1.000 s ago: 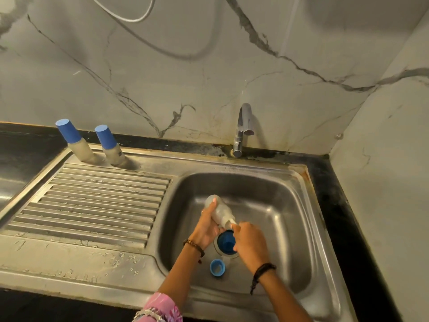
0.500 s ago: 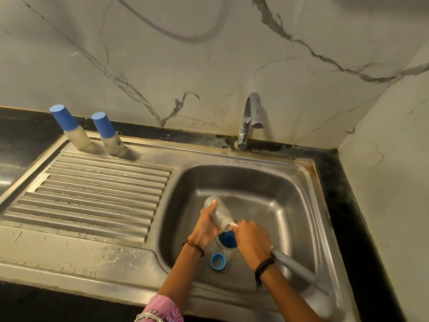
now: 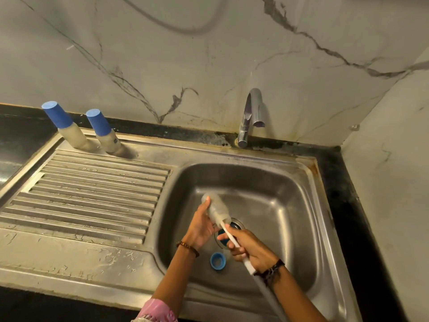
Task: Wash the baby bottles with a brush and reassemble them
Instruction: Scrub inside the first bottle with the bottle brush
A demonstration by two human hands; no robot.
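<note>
item: clear bottle [image 3: 217, 209] over sink [image 3: 299, 206] drain, left hand [image 3: 201, 226] grip curled round it, right hand [image 3: 249, 248] grip pinching brush handle [image 3: 228, 235] entering from 5 o'clock; risk: wet bottle slipping under brush thrust onto blue ring [image 3: 218, 261].

Warm, dim indoor light falls from above, leaving soft glare on the sink [image 3: 308, 205] walls and drainboard [image 3: 92, 194]. The tap [image 3: 249, 117] casts a faint shadow. Wide-angle bending curves the edges (worst at the corners); the bottle [image 3: 217, 208] is motion-blurred
</note>
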